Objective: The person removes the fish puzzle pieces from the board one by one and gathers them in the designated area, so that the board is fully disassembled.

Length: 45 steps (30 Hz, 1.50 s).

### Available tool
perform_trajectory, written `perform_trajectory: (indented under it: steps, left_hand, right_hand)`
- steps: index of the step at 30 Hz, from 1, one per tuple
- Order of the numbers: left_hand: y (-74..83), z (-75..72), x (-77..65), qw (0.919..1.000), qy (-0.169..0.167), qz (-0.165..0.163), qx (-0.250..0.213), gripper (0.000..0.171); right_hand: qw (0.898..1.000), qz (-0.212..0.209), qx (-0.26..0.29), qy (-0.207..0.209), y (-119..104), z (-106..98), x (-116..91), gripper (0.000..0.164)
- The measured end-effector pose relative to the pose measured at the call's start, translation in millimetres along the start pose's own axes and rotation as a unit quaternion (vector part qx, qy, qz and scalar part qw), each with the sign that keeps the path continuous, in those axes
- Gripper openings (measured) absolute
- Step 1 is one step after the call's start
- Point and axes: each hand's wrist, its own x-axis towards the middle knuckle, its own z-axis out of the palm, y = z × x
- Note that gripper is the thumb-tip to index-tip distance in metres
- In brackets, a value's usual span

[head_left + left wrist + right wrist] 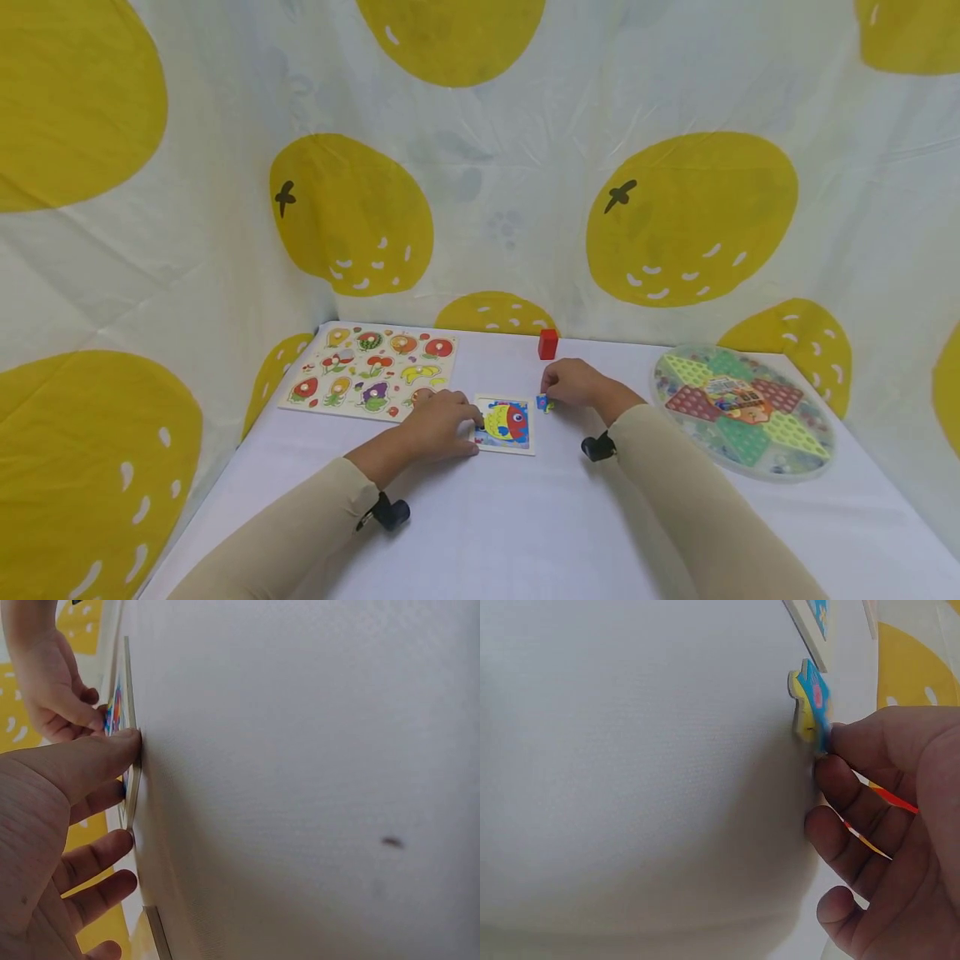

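Note:
My left hand is at the left side of a small fish jigsaw puzzle, holding its wooden frame by the edge. In the left wrist view the thumb of my left hand lies along the rim, with a fingertip on the board's face. The board shows a yellow and red fish on blue. Just right of it, my right hand pinches a small blue and yellow puzzle piece. Up close in the right wrist view, the puzzle piece stands tilted between thumb and forefinger of my right hand.
A fruit peg puzzle board lies behind my left hand. The red block stands at the back of the white table. To the right is a round clear case with coloured panels. A fruit-printed curtain hangs around the table.

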Motion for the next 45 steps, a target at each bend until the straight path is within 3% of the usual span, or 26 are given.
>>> perform_trajectory:
  steps: [12,20,27,32,38,45]
  left_hand:
    - [1.3,-1.5,0.0,1.0000,0.006,0.008,0.000,0.045]
    - [1.3,-2.4,1.2,1.0000,0.002,0.008,-0.003,0.044]
    - [1.0,-2.2,2.6,0.9999,-0.004,0.008,0.005,0.044]
    - [4.2,-5.1,0.5,0.9992,0.006,0.029,0.026,0.043]
    - [13.8,-6.4,-0.1,0.9983,0.027,0.042,0.030,0.053]
    - [21.5,2.1,1.2,0.9982,0.007,0.039,0.045,0.060]
  right_hand:
    - [1.000,-0.008,0.012,0.003,-5,-1,-1,0.006]
    - [0.997,-0.058,0.040,-0.008,-20,-2,-10,0.022]
    - [0.994,-0.098,0.031,-0.046,-31,6,-10,0.030]
    - [0.990,-0.128,0.003,-0.053,-42,12,-9,0.030]
    - [0.989,-0.137,-0.017,-0.054,-50,13,-8,0.031]
    - [0.989,-0.136,-0.005,-0.057,-53,16,-6,0.035]
